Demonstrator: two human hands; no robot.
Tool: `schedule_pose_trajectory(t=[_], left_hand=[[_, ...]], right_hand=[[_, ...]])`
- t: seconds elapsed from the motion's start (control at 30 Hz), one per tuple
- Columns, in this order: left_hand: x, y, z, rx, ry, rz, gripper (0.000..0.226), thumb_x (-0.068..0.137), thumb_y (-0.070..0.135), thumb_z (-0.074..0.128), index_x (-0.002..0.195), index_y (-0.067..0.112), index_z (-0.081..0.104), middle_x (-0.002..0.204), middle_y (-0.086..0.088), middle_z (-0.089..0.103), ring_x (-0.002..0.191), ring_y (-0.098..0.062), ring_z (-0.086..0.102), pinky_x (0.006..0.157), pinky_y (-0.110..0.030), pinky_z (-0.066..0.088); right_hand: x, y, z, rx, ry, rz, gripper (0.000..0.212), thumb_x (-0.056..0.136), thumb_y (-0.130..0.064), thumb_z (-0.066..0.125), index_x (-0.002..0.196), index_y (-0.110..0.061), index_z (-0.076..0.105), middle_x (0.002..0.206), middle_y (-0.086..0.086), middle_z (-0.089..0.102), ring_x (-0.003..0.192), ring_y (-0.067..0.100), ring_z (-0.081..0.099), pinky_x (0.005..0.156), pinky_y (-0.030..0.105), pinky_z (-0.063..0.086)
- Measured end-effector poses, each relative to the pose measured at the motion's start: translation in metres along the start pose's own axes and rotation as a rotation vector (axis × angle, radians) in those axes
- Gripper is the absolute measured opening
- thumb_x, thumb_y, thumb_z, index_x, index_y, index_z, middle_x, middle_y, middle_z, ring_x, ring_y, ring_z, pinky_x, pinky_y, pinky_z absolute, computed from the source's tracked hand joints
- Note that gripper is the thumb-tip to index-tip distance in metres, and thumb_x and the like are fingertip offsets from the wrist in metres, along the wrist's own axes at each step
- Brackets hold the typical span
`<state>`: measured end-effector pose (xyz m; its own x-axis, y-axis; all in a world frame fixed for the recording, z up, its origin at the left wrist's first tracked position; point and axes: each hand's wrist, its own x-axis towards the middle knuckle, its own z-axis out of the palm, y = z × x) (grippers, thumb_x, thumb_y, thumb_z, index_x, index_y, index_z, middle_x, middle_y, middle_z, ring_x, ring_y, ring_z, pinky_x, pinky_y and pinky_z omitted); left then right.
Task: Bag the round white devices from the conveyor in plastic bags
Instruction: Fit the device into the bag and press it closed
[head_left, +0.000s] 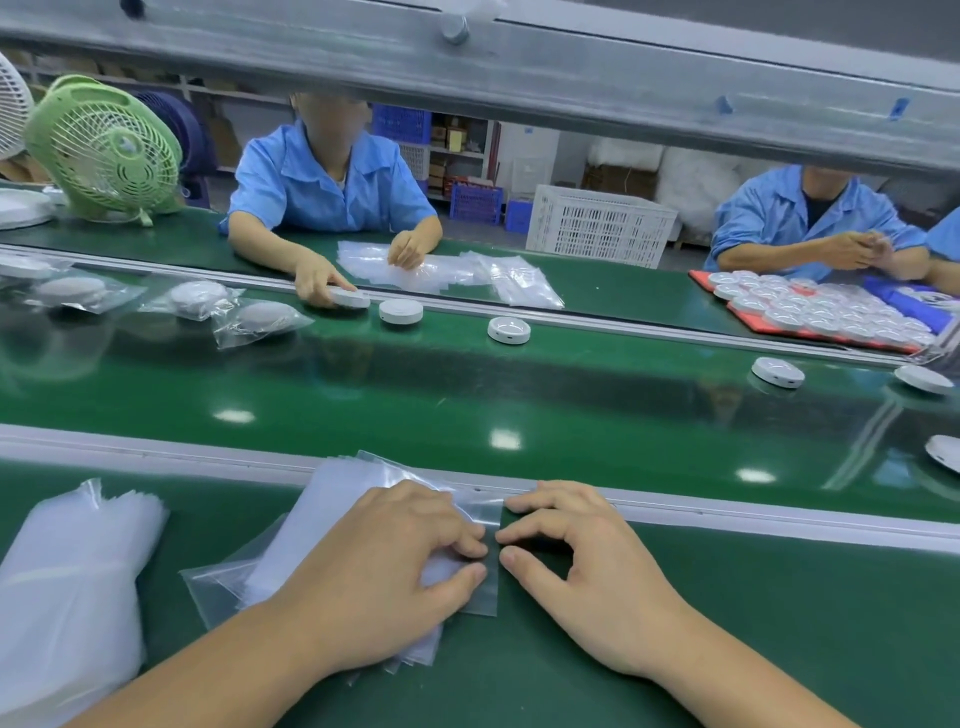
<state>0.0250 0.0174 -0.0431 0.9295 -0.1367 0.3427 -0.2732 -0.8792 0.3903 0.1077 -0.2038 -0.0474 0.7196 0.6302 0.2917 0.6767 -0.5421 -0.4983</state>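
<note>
The top bag (488, 512) lies on a fanned stack of bags (337, 499) on the near green bench, its right-hand edge between our two hands and no device in it yet. Our left hand (384, 566) lies over the stack, thumb and fingers curled and pinching the film just inside that edge. Our right hand (576, 566) meets it from the other side, fingers bent, thumb and forefinger a narrow gap apart at the bag's edge. We cannot tell whether they have caught a layer of film.

We judge the step to be the opening of a bag's mouth, before any device is picked. The next move calls for parting the two layers, then a reach to the conveyor (467, 384). The nearest loose device (777, 372) sits well apart to the right, with another (509, 330) farther across.

Bagged devices (260, 319) lie at the belt's left end. A second pile of bags (67, 571) rests at our left. Across the belt a worker (327, 182) touches a device, and a red tray (748, 318) holds many more.
</note>
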Motion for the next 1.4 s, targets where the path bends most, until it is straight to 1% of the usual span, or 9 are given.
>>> schedule_pose_trajectory(t=[0.13, 0.33, 0.53, 0.63, 0.77, 0.87, 0.93, 1.13, 1.4], left_hand=[[-0.0008, 0.0011, -0.0008, -0.015, -0.008, -0.012, 0.039, 0.084, 0.069, 0.045, 0.106, 0.047, 0.069, 0.114, 0.043, 0.057, 0.125, 0.013, 0.038, 0.108, -0.016, 0.026], [0.0003, 0.0002, -0.0002, 0.001, -0.013, -0.005, 0.037, 0.085, 0.068, 0.046, 0.104, 0.046, 0.069, 0.113, 0.042, 0.058, 0.123, 0.012, 0.039, 0.105, -0.015, 0.027], [-0.0011, 0.0013, -0.001, -0.007, -0.009, -0.007, 0.038, 0.085, 0.069, 0.045, 0.105, 0.047, 0.069, 0.113, 0.043, 0.057, 0.123, 0.013, 0.038, 0.106, -0.015, 0.027], [-0.0004, 0.0002, -0.0007, 0.003, -0.01, -0.003, 0.038, 0.085, 0.069, 0.045, 0.105, 0.047, 0.069, 0.113, 0.042, 0.057, 0.122, 0.013, 0.038, 0.104, -0.014, 0.026], [-0.0003, 0.0, -0.0001, 0.005, -0.012, -0.002, 0.037, 0.085, 0.069, 0.045, 0.105, 0.047, 0.068, 0.113, 0.043, 0.057, 0.122, 0.013, 0.038, 0.104, -0.014, 0.026], [-0.0008, 0.0012, -0.0017, -0.007, -0.005, -0.001, 0.038, 0.085, 0.069, 0.045, 0.106, 0.048, 0.069, 0.113, 0.042, 0.057, 0.123, 0.012, 0.039, 0.106, -0.017, 0.028], [-0.0008, 0.0019, -0.0025, -0.008, -0.007, -0.001, 0.038, 0.085, 0.069, 0.046, 0.106, 0.048, 0.069, 0.112, 0.041, 0.058, 0.122, 0.011, 0.04, 0.106, -0.018, 0.029], [0.0, 0.0002, -0.0003, 0.004, -0.01, -0.01, 0.035, 0.084, 0.068, 0.046, 0.103, 0.047, 0.068, 0.111, 0.038, 0.06, 0.119, 0.01, 0.042, 0.099, -0.011, 0.026], [-0.0007, 0.0032, -0.0031, -0.003, -0.019, -0.011, 0.039, 0.085, 0.069, 0.043, 0.106, 0.047, 0.069, 0.111, 0.036, 0.06, 0.121, 0.01, 0.041, 0.104, -0.015, 0.027]], right_hand=[[0.0001, -0.0012, -0.0003, 0.013, 0.005, -0.002, 0.034, 0.085, -0.066, 0.051, 0.103, -0.049, 0.073, 0.123, -0.042, 0.054, 0.135, -0.012, 0.033, 0.109, 0.013, 0.027], [0.0004, 0.0001, 0.0006, 0.003, 0.007, -0.006, 0.031, 0.085, -0.066, 0.051, 0.101, -0.051, 0.073, 0.122, -0.039, 0.055, 0.134, -0.011, 0.035, 0.109, 0.013, 0.027], [0.0002, -0.0029, -0.0002, 0.01, -0.006, 0.0, 0.019, 0.085, -0.067, 0.051, 0.095, -0.061, 0.066, 0.123, -0.041, 0.054, 0.136, -0.011, 0.033, 0.111, 0.018, 0.029], [0.001, -0.0025, 0.0, 0.004, 0.001, -0.006, 0.022, 0.084, -0.067, 0.051, 0.096, -0.059, 0.068, 0.123, -0.04, 0.055, 0.134, -0.012, 0.035, 0.111, 0.018, 0.029], [0.0009, -0.0017, 0.0002, 0.004, -0.004, -0.002, 0.019, 0.084, -0.067, 0.051, 0.094, -0.061, 0.066, 0.123, -0.04, 0.055, 0.134, -0.012, 0.035, 0.111, 0.017, 0.028], [0.0005, -0.0016, -0.0004, 0.014, 0.0, 0.002, 0.03, 0.084, -0.067, 0.051, 0.101, -0.053, 0.072, 0.123, -0.04, 0.055, 0.134, -0.011, 0.036, 0.111, 0.018, 0.03], [0.001, -0.002, -0.0012, 0.014, -0.003, 0.002, 0.032, 0.085, -0.067, 0.051, 0.103, -0.051, 0.073, 0.123, -0.04, 0.055, 0.133, -0.011, 0.036, 0.111, 0.018, 0.031], [0.0015, -0.0024, -0.0006, 0.026, -0.011, 0.01, 0.018, 0.083, -0.066, 0.051, 0.092, -0.062, 0.066, 0.122, -0.039, 0.056, 0.132, -0.011, 0.039, 0.108, 0.015, 0.03], [0.0025, -0.0029, -0.0005, 0.028, -0.013, 0.012, 0.013, 0.084, -0.066, 0.051, 0.089, -0.065, 0.063, 0.123, -0.042, 0.053, 0.131, -0.011, 0.039, 0.109, 0.016, 0.03]])
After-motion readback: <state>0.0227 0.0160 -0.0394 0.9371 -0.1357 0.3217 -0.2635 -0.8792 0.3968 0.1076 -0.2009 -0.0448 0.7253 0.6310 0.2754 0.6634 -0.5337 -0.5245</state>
